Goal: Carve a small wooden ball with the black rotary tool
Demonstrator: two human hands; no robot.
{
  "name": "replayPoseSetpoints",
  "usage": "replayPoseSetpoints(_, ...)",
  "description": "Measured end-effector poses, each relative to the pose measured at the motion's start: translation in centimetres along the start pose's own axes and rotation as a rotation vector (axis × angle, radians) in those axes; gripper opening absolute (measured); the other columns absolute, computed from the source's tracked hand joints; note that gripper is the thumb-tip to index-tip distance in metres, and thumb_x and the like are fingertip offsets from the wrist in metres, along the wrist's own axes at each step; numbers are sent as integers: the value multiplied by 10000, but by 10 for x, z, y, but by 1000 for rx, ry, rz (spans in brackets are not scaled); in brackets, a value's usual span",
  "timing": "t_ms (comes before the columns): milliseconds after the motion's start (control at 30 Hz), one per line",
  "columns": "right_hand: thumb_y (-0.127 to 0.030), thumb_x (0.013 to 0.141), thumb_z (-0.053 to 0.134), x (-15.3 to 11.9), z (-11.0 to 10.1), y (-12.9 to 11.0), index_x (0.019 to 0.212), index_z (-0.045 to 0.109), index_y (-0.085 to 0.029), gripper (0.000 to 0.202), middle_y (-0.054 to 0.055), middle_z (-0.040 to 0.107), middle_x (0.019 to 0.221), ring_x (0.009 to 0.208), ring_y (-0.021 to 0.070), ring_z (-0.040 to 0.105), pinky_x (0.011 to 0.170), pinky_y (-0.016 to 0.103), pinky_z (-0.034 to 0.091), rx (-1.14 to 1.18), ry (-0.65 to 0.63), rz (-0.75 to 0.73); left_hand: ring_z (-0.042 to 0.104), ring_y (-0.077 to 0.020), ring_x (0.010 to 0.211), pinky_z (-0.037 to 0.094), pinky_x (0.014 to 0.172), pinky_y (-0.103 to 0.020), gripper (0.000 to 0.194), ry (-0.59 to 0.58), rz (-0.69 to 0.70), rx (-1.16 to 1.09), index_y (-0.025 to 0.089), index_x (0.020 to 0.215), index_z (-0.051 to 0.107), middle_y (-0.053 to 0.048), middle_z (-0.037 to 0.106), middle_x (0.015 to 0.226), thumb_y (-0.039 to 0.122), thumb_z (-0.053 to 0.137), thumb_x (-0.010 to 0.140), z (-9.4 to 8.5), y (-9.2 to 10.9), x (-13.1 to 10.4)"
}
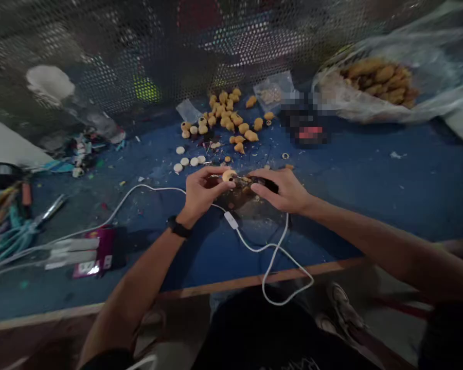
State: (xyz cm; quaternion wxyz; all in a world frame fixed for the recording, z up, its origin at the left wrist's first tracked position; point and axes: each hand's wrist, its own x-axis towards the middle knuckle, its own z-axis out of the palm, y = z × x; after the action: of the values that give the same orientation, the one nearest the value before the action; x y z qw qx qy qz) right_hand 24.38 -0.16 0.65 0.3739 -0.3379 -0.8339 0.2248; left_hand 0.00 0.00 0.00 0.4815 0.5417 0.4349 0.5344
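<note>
My left hand (202, 191), with a dark band on its wrist, pinches a small tan rounded piece (228, 176) with a dark hole. Just to its right, my right hand (280, 189) is closed around a dark tool (268, 184) with a thin tip pointing at the piece. A white cable (286, 226) comes out below my right hand and carries a small white inline switch (231, 220). Beyond my hands lies a pile of tan gourd-shaped pieces (227, 113). Several white round discs (184, 161) lie behind my left hand.
A plastic bag (327, 97) of brown pieces stands at the back right. A small clear bag (273, 90) lies behind the pile. At the left are a purple box (106, 249) and teal cords (17, 234). The blue table's front edge (224, 283) is near me.
</note>
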Motion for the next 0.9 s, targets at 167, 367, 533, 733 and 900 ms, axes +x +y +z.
replayPoseSetpoints(167, -425, 1056, 538, -1, 1, 0, 1169, 751, -160, 358, 57, 804, 864, 669, 169, 692, 664, 294, 513, -2, -26, 19, 766, -155, 711, 660, 697, -289, 420, 5, 3, 7, 200, 905, 837, -52, 844, 903, 368, 1023, 567, 2, 1, 1)
replayPoseSetpoints(367, -396, 1048, 559, -2, 1, 1, 1158, 763, -155, 334, 73, 824, 951, 770, 190, 733, 708, 307, 531, -25, -2, -4, 789, -169, 735, 674, 728, -309, 445, -3, 7, -10, 202, 936, 841, -57, 849, 905, 382, 1023, 572, 3, -1, 0)
replayPoseSetpoints(533, -404, 1049, 562, -3, 3, 3, 1183, 758, -164, 337, 68, 822, 955, 782, 189, 734, 733, 308, 539, -16, -7, 15, 801, -168, 750, 674, 735, -296, 428, -16, 18, -28, 203, 949, 843, -56, 850, 900, 347, 1023, 588, 3, -1, 0)
replayPoseSetpoints(733, -414, 1053, 555, -4, 3, 3, 1178, 759, -173, 339, 70, 820, 972, 806, 191, 738, 750, 311, 546, -7, -11, 19, 797, -166, 737, 672, 725, -297, 418, -13, 20, -33, 203, 934, 844, -56, 851, 901, 342, 1024, 584, 3, -1, 1)
replayPoseSetpoints(900, -409, 1051, 559, -3, 2, 2, 1176, 755, -175, 330, 70, 824, 987, 803, 193, 744, 751, 314, 552, -2, -18, 20, 798, -175, 746, 670, 732, -304, 439, -19, 12, -17, 202, 940, 843, -60, 850, 905, 372, 1026, 580, 3, -1, 1)
